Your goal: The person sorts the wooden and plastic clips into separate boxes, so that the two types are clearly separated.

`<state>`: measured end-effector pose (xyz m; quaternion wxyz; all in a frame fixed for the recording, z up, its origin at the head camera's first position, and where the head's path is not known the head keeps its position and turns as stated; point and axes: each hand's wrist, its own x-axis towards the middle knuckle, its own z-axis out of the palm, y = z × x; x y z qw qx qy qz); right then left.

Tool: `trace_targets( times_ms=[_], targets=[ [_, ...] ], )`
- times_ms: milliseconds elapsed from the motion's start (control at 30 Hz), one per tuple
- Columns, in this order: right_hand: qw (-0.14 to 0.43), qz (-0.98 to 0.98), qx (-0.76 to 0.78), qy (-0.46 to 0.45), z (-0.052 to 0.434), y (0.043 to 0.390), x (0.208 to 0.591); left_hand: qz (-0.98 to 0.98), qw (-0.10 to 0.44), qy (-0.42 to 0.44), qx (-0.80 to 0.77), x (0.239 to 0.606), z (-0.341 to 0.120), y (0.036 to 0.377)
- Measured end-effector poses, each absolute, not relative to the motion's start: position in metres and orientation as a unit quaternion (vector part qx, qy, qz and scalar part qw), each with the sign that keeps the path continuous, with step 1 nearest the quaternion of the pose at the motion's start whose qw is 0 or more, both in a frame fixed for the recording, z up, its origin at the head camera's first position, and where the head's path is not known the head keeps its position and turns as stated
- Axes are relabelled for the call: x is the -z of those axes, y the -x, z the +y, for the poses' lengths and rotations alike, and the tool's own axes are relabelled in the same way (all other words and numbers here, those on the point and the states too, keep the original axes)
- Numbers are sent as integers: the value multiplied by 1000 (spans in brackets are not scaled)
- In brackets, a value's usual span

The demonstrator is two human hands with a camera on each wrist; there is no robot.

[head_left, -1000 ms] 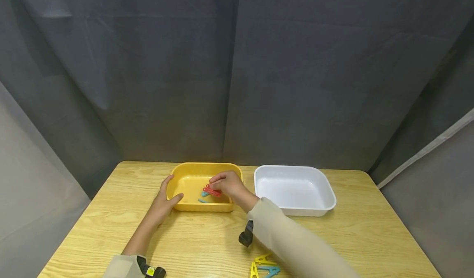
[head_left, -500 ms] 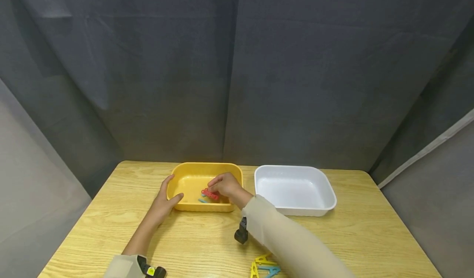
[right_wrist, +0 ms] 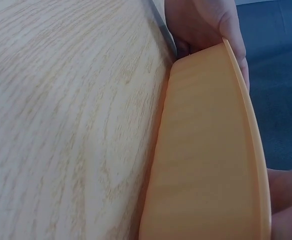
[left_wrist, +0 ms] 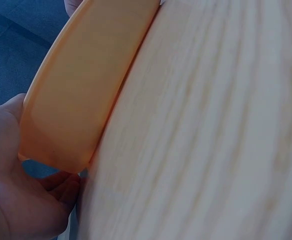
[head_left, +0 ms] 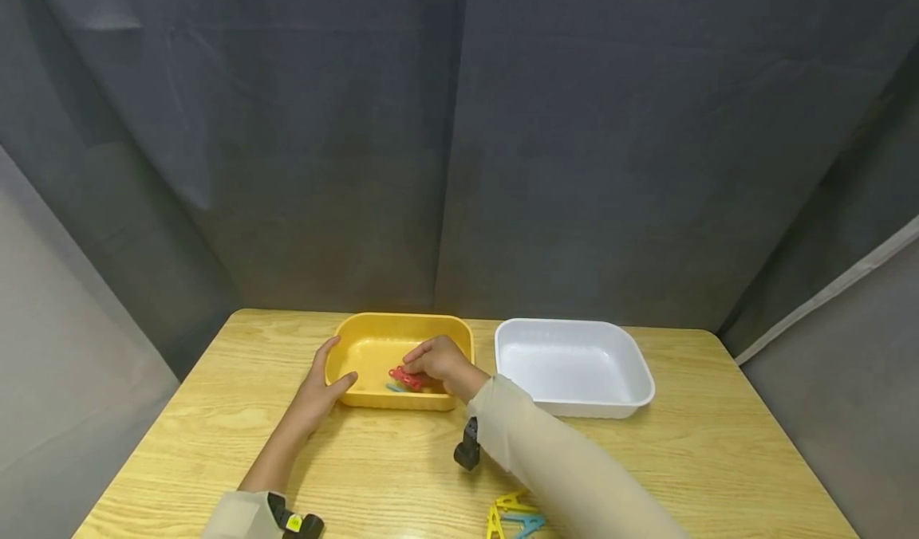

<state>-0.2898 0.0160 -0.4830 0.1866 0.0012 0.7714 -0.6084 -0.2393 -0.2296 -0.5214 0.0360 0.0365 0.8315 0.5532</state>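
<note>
In the head view my left hand (head_left: 318, 394) grips the left end of the yellow tray (head_left: 359, 399), with the thumb over the rim and the fingers along the outside. The left wrist view has the left hand (left_wrist: 16, 180) at the tray's corner. Inside the tray, near its front right, my right hand (head_left: 439, 362) pinches a red clothespin (head_left: 406, 379); whether there is more than one is unclear. Beneath it lies a light blue clothespin (head_left: 396, 387), partly covered. From the right wrist camera the tray wall (right_wrist: 206, 145) hides most of the right hand (right_wrist: 288, 205).
A white tray (head_left: 574, 409) stands right of the yellow one on the wooden table (head_left: 402, 475). At the front edge, beside the right sleeve, lie yellow clothespins (head_left: 494, 521) and a blue clothespin (head_left: 527, 523). Dark grey curtains (head_left: 345, 140) hang behind the table.
My right hand has moved slightly left and down inside the yellow tray, lowering the red clothespin towards the blue ones. The left hand keeps its place on the tray.
</note>
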Motion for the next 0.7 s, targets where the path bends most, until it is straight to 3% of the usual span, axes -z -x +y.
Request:
trace_targets(
  times_ms=[700],
  targets=[
    [227,715,661,-22,20,292,476,832,35,-27,-553,522,-227,240]
  ],
)
